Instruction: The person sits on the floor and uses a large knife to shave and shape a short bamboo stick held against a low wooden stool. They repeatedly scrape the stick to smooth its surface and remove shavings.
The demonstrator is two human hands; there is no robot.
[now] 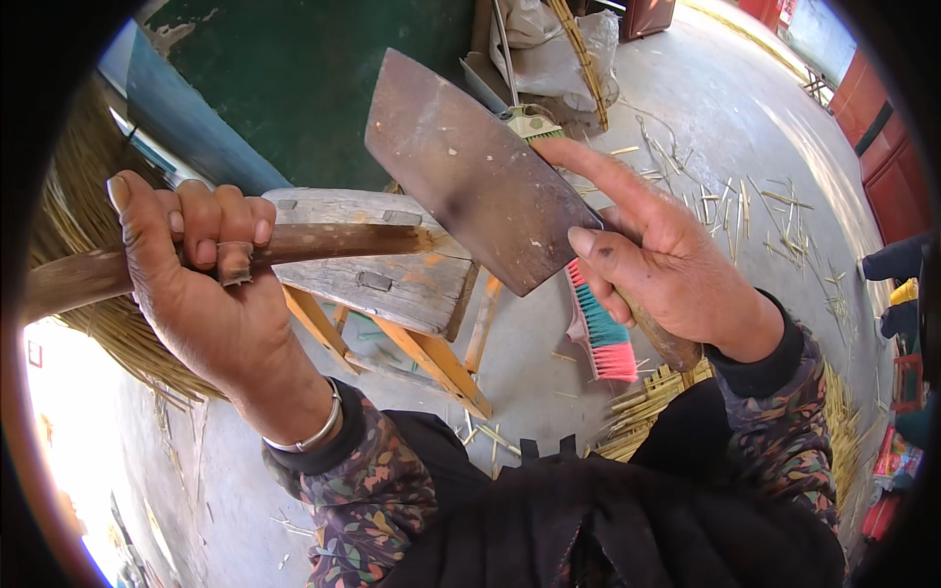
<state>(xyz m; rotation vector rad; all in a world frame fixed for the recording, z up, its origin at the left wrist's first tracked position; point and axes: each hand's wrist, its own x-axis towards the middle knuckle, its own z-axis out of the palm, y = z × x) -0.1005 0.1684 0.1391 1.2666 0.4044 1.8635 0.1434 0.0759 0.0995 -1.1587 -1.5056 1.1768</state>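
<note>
My left hand [221, 294] is wrapped round a brown wooden stick [338, 243], held roughly level above a worn wooden stool [412, 294]. A frayed tan band sits on one of its fingers. In my right hand [667, 260] is a cleaver [480, 176], its handle in the palm and the index finger stretched along the blade's back. The broad, dark blade slants up to the left, close by the stick's right end. Whether blade and stick touch I cannot tell.
A big bundle of thin stalks [88, 206] stands at the left. On the floor lie a pink and teal brush head [600, 328], straw scraps [784, 230] and a heap of cut stalks [652, 407]. Farther back are a whitish sack [549, 54] and a green-bristled broom [532, 124].
</note>
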